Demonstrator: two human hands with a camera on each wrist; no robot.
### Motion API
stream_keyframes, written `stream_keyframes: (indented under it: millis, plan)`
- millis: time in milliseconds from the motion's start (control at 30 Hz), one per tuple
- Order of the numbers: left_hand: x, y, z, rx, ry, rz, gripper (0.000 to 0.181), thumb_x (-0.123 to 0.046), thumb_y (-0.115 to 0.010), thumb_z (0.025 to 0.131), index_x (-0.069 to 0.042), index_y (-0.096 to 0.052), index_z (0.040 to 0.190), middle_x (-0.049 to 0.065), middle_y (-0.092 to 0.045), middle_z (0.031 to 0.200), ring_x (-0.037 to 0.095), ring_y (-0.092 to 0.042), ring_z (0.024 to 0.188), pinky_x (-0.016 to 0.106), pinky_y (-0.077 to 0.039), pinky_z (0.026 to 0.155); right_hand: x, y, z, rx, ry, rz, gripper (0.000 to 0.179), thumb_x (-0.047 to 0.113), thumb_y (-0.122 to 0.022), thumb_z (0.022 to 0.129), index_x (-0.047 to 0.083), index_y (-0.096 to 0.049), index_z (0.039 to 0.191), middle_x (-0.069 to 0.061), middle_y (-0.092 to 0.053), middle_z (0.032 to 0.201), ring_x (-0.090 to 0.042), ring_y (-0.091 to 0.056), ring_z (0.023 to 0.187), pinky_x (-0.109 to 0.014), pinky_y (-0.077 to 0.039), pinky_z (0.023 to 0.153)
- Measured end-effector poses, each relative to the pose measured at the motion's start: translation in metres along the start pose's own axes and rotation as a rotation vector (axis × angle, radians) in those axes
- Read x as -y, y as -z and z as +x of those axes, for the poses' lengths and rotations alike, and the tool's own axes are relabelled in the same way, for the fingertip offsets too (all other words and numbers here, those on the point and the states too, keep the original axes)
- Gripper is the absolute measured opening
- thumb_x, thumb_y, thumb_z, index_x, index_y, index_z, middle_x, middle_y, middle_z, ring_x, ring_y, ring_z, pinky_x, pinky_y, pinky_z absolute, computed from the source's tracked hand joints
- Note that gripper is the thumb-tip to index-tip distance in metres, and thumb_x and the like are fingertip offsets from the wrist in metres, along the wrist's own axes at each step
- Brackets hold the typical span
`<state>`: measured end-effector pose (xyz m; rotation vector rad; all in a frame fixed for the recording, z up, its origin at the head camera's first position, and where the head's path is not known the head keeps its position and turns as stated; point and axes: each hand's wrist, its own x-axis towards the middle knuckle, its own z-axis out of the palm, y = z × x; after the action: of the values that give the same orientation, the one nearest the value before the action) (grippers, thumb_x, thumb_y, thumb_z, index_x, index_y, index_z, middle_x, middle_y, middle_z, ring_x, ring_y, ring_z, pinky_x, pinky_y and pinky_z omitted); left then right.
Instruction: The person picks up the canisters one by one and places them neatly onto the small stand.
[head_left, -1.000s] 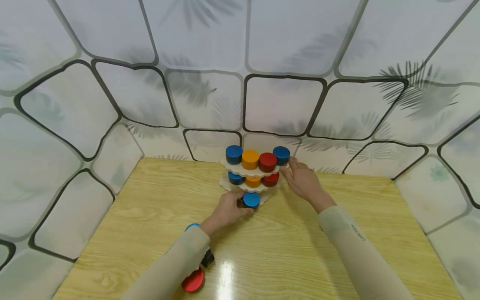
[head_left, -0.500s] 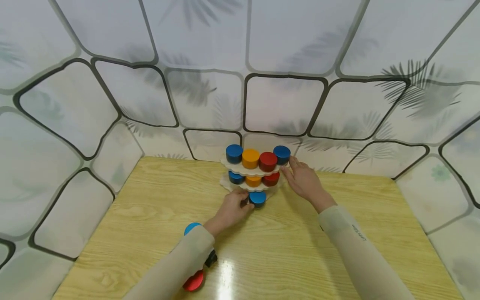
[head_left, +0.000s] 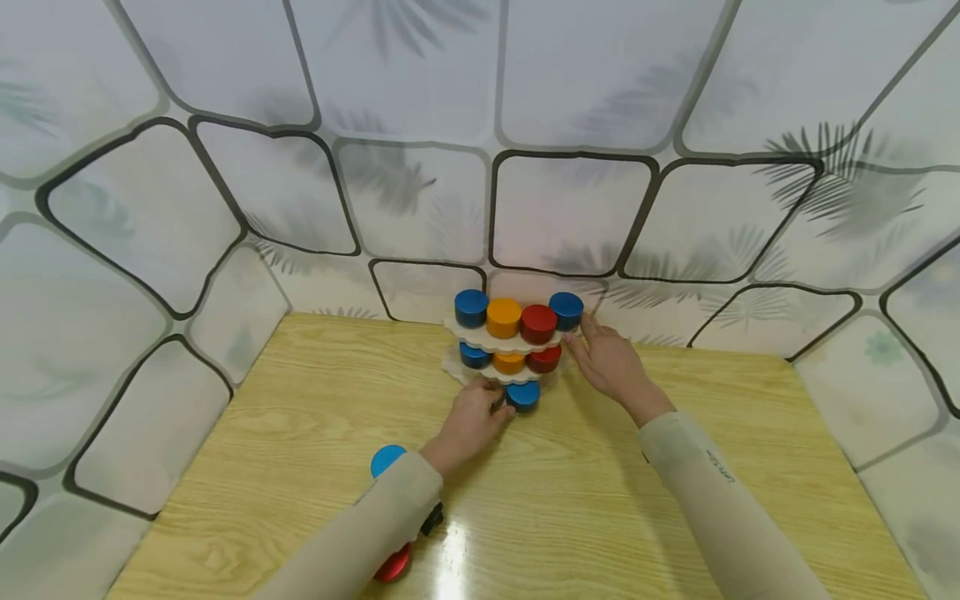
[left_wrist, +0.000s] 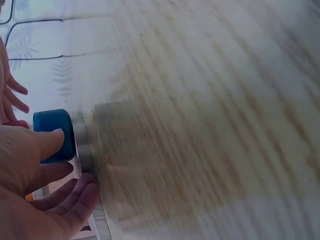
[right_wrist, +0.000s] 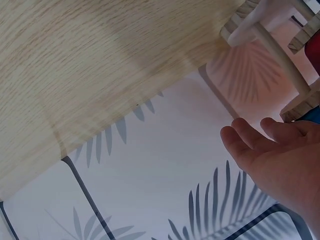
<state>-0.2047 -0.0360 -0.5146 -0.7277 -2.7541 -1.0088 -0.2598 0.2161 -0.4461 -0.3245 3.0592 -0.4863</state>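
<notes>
A wooden tiered stand with scalloped edges (head_left: 491, 342) stands against the back wall, with blue, orange and red round tins in rows on it. At the front of its lowest tier sits a blue tin (head_left: 524, 397). My left hand (head_left: 468, 423) is at that tin's left side. In the left wrist view the thumb (left_wrist: 54, 142) touches the blue tin, and the other fingers extend along the tier's edge. My right hand (head_left: 611, 367) is at the top tier's right end, fingertips by another blue tin (head_left: 566, 310). Dowel posts (right_wrist: 282, 60) between tiers show in the right wrist view.
Another blue tin (head_left: 387, 460) stands on the wooden table (head_left: 570, 517) at the left, and a red tin (head_left: 394, 565) lies partly hidden behind my left sleeve (head_left: 367, 525). A patterned wall (head_left: 570, 217) rises right behind the stand.
The front blue tin has slid right along the lowest tier, with my left hand following it and its grip now loosened to the tin's left side. My right hand has stayed in place.
</notes>
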Motion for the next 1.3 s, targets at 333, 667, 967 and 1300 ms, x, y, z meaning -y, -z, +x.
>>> stream_keyframes:
  millis: [333, 667, 967, 1300]
  plan:
    - [-0.004, -0.004, 0.002, -0.063, -0.015, 0.078, 0.021, -0.016, -0.077, 0.098, -0.005, -0.078, 0.08, 0.006, -0.076, 0.096, 0.02, -0.072, 0.083, 0.036, -0.062, 0.075, -0.001, -0.001, -0.001, 0.003, 0.0, 0.017, 0.073, 0.045, -0.031, 0.116, -0.01, -0.021, 0.163, -0.032, -0.031, 0.167, -0.055, -0.04, 0.148, -0.065, -0.034, 0.122]
    - [-0.01, -0.005, 0.005, -0.031, 0.03, 0.216, 0.021, -0.024, -0.074, 0.101, -0.008, -0.083, 0.11, 0.004, -0.078, 0.098, 0.021, -0.076, 0.087, 0.039, -0.063, 0.074, 0.001, 0.0, -0.001, 0.004, -0.015, 0.013, 0.073, 0.045, -0.031, 0.116, -0.009, -0.023, 0.164, -0.031, -0.032, 0.166, -0.054, -0.041, 0.148, -0.064, -0.035, 0.123]
    - [-0.015, -0.005, 0.007, -0.054, 0.043, 0.301, 0.021, -0.029, -0.073, 0.101, -0.011, -0.084, 0.107, 0.004, -0.078, 0.09, 0.023, -0.075, 0.08, 0.038, -0.062, 0.066, 0.001, 0.0, -0.001, -0.005, -0.017, 0.018, 0.074, 0.047, -0.031, 0.116, -0.009, -0.023, 0.164, -0.031, -0.034, 0.166, -0.054, -0.041, 0.147, -0.064, -0.035, 0.122]
    - [-0.003, 0.002, 0.002, -0.017, 0.027, 0.048, 0.024, -0.016, -0.072, 0.101, -0.004, -0.08, 0.12, 0.012, -0.079, 0.119, 0.029, -0.077, 0.108, 0.043, -0.064, 0.09, 0.0, -0.001, -0.001, -0.002, -0.019, 0.02, 0.074, 0.047, -0.031, 0.116, -0.008, -0.023, 0.164, -0.031, -0.035, 0.166, -0.054, -0.043, 0.146, -0.064, -0.037, 0.121]
